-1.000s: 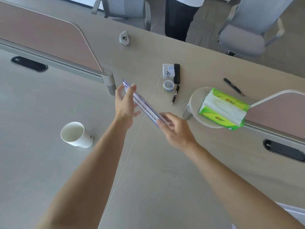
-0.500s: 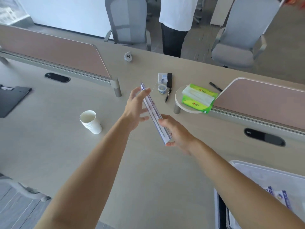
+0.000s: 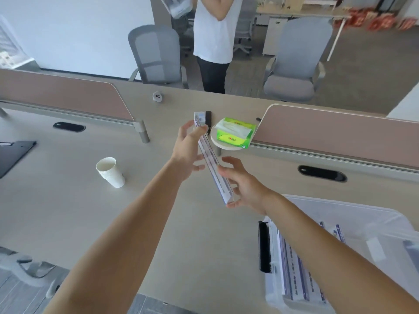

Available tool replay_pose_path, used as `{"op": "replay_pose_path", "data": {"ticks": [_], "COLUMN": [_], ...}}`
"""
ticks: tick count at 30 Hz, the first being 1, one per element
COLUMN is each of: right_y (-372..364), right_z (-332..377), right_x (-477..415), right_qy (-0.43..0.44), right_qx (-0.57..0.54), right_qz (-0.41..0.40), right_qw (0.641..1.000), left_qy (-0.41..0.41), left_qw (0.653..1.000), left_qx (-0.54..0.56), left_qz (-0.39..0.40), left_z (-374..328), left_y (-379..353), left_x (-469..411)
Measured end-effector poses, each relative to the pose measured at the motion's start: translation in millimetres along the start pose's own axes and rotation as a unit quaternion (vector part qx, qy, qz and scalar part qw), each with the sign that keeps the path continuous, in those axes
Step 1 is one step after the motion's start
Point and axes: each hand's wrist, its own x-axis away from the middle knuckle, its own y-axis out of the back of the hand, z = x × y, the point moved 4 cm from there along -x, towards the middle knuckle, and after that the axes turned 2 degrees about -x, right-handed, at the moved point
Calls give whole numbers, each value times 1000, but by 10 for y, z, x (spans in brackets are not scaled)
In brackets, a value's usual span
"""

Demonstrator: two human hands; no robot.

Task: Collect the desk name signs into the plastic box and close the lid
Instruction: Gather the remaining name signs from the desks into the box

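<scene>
Both hands hold one name sign point(image 3: 212, 163) end to end: left hand point(image 3: 188, 152) far, right hand point(image 3: 243, 185) nearer the open plastic box point(image 3: 385, 225) at the desk's near right corner.

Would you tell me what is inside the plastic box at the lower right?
The plastic box holds several desk name signs lying flat in rows. The right forearm covers the middle, so a full count is impossible.

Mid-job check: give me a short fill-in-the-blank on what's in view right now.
1. The name sign is held by ____ hands.
2. The paper cups are stacked and stand ____.
3. The plastic box has its lid ____.
4. The tissue pack is mostly ____ in colour.

Missing words: both; upright; open; green
</scene>
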Motion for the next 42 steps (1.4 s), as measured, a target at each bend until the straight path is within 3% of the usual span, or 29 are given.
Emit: {"op": "replay_pose_path", "data": {"ticks": [5,10,13,19,24,31,37,42], "right_y": [83,-84,-244,-218,156,977,1841,2267], "right_z": [4,9,47,-98,-331,-762,-1325,-1552], "right_x": [419,788,1032,1465,1842,2344,2665,2851], "right_qy": [1,8,34,11,12,2,28,40], "right_qx": [37,166,269,411,426,426,322,318], "right_qz": [-38,-94,-169,-353,-407,-416,-401,-395], "right_qw": [999,982,948,840,808,803,857,861], "left_qy": [-10,-48,-55,-67,-63,-59,-63,-61], "left_qw": [999,996,994,986,972,961,954,948], "left_qx": [-4,-29,-33,-56,-100,-135,-193,-216], "left_qz": [47,71,86,139,203,235,221,227], "left_z": [-6,67,151,361,515,752,1073,1248], "left_y": [-117,-146,-262,-804,-1365,-2225,-3091,-3572], "left_x": [258,468,641,1022,1343,1700,1916,1963]}}
